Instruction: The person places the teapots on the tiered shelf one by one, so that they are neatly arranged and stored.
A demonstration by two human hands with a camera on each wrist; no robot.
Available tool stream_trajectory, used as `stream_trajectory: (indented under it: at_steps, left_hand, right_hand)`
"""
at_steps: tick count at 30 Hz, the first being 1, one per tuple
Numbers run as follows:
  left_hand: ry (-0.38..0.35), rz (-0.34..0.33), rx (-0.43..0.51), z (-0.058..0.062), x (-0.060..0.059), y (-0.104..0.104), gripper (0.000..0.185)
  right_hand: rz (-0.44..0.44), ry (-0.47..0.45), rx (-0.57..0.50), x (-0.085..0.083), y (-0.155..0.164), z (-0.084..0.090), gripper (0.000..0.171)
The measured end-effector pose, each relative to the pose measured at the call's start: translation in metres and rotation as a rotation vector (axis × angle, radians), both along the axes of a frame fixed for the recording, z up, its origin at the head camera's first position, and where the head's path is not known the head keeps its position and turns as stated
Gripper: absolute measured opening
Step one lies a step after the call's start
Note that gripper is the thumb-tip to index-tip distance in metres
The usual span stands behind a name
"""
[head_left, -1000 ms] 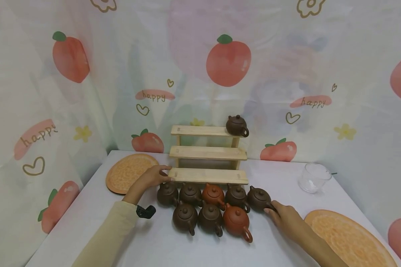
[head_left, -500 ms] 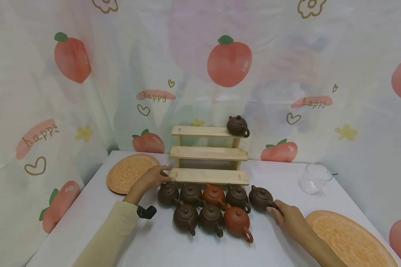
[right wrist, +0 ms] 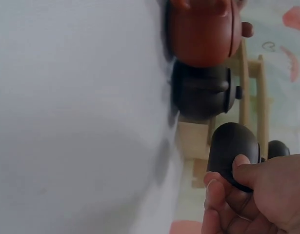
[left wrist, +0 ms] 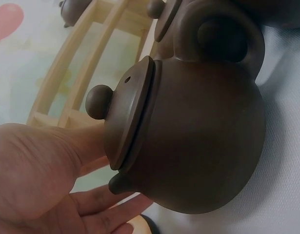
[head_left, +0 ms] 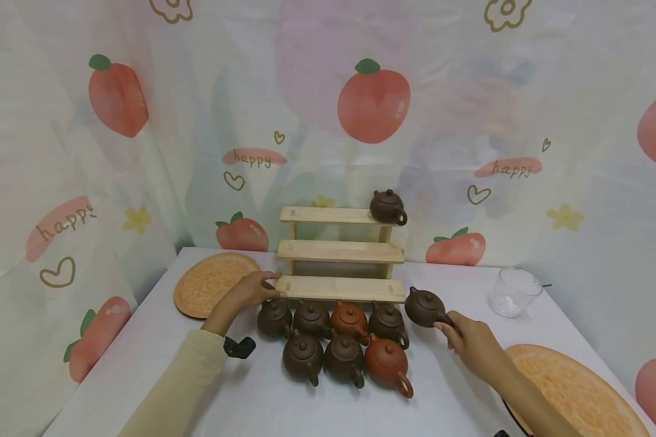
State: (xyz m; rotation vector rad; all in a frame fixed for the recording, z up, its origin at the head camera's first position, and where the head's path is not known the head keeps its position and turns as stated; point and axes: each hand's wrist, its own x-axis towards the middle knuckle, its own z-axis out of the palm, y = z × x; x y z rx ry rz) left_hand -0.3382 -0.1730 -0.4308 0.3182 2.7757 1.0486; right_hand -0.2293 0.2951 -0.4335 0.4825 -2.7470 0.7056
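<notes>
Dark teapot point(head_left: 424, 309) hangs at four o'clock of the rack point(head_left: 341, 287), its handle point(head_left: 446, 319) pinched in the right hand point(head_left: 472, 344); the left hand point(head_left: 251, 289) holds the rack's eight-o'clock end. With only that handle grip, it could tilt and drop its lid point(head_left: 427, 299) or clip the neighbouring pot point(head_left: 385, 321).

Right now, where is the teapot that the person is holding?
In the head view, the held teapot is right of centre, gripped by the right hand and raised above the white table, near the right end of the lowest wooden shelf.
</notes>
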Motion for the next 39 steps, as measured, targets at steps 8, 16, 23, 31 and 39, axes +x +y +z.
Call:
stream_trajectory:
  at_steps: [8, 16, 23, 31, 39]
  left_hand:
    - [-0.001, -0.003, -0.001, 0.0, -0.001, -0.001, 0.063]
    - [-0.018, 0.016, 0.014, -0.001, 0.0, -0.001, 0.063]
    - [-0.019, 0.022, 0.013, 0.0, 0.002, 0.001, 0.063]
    - [-0.016, 0.023, 0.019, 0.0, 0.003, 0.0, 0.062]
    - [-0.02, 0.03, 0.008, 0.002, 0.002, 0.0, 0.062]
  right_hand:
    - [0.045, 0.035, 0.003, -0.011, -0.014, 0.021, 0.022]
    - [0.059, 0.026, -0.007, -0.025, -0.035, 0.039, 0.021]
    - [0.09, 0.02, -0.03, -0.038, -0.052, 0.045, 0.021]
    - [0.112, 0.041, -0.023, -0.06, -0.073, 0.06, 0.021]
    - [0.115, 0.045, -0.035, -0.083, -0.092, 0.084, 0.026]
